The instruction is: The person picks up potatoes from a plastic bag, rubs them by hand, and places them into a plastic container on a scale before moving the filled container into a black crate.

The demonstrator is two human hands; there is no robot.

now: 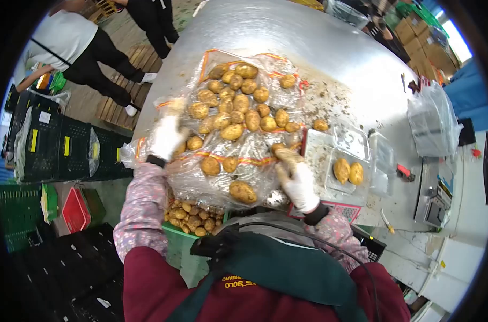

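Note:
Many potatoes (241, 102) lie on clear plastic bags (201, 185) with orange edging, spread over a metal table (244, 29). At the left side of the pile is my left hand (169, 134), in a soiled white glove and blurred by motion; its fingers cannot be made out. My right hand (296, 180), gloved too, is at the right side of the bags, its fingers beside a potato at the bag's edge; whether they grip anything is unclear. Right of it, a clear tray (343, 185) holds two potatoes (348, 172) on a scale (316, 161).
Below the table's near edge is a green crate (174, 233) of potatoes. Empty clear trays (382, 161), a red-handled tool (405, 172) and a bag of containers (434, 121) are at the right. Dark crates (67, 147) and two people (88, 48) are at the left.

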